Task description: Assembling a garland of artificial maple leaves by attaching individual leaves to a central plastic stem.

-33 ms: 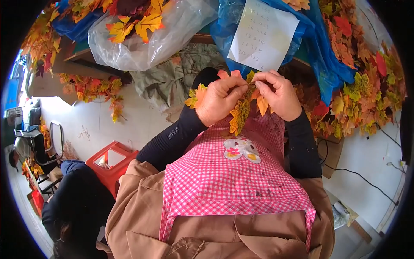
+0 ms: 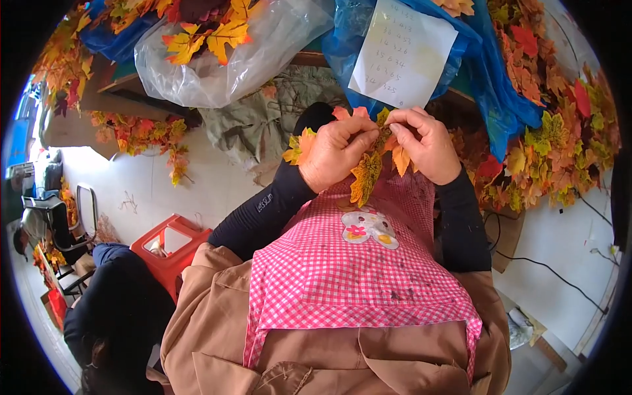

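Note:
My left hand and my right hand meet in front of my lap, both pinching a sprig of artificial autumn leaves. Thumb and forefinger are pressed together on each hand. A speckled yellow-green leaf hangs down between them. An orange leaf shows under my right hand, and a yellow-orange leaf sticks out beside my left wrist. Pink-red leaf tips rise behind my left fingers. The stem at my fingertips is mostly hidden. Below lies my pink checked apron.
Ahead, a table edge carries a clear plastic bag, blue plastic sheeting and a handwritten paper sheet. Leaf garlands pile up at right. A red stool stands at left near a dark-clothed person. Cables cross the floor at right.

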The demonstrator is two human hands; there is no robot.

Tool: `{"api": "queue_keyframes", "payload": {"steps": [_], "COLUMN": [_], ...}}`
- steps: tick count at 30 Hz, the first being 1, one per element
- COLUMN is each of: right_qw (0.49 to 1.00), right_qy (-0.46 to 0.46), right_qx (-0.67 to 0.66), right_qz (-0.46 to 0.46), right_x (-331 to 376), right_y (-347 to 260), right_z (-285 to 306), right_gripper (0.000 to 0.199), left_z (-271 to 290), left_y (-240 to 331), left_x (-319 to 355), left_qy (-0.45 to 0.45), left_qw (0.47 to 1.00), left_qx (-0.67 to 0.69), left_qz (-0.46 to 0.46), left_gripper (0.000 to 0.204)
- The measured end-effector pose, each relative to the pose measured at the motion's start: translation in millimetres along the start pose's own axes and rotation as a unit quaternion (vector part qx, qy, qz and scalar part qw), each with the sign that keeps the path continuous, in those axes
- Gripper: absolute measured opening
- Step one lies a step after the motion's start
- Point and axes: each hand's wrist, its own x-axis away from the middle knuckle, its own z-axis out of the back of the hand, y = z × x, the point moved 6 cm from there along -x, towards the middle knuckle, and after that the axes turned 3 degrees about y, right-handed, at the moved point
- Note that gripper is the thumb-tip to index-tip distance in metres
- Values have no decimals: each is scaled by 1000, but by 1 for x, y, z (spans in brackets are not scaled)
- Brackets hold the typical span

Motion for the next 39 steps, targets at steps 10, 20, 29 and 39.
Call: {"api": "queue_keyframes", "payload": {"steps": [10,20,29,39], "right_qw": [996,995,989,960], "right_qy": [0,-1,3,20], "right_qx": [67,87,123,212], "right_qz": [54,58,78,181], "right_x": [-4,-4,-2,-3], "right_y": [-3,-3,-2,-17], "right_z": [2,3,1,-5], "right_gripper": [14,14,13,8], "left_z": [1,0,-1,-6], "left_y": [1,4,6,-1], "left_x": [-3,-4,-3,-4], "left_qy": [-14,-5,-4,-39], "left_qw": [999,998,999,991], "left_qx": [-30,-55,-47,-125], "left_qz": [0,-21,-22,-38], "left_gripper": [11,10,9,11]}}
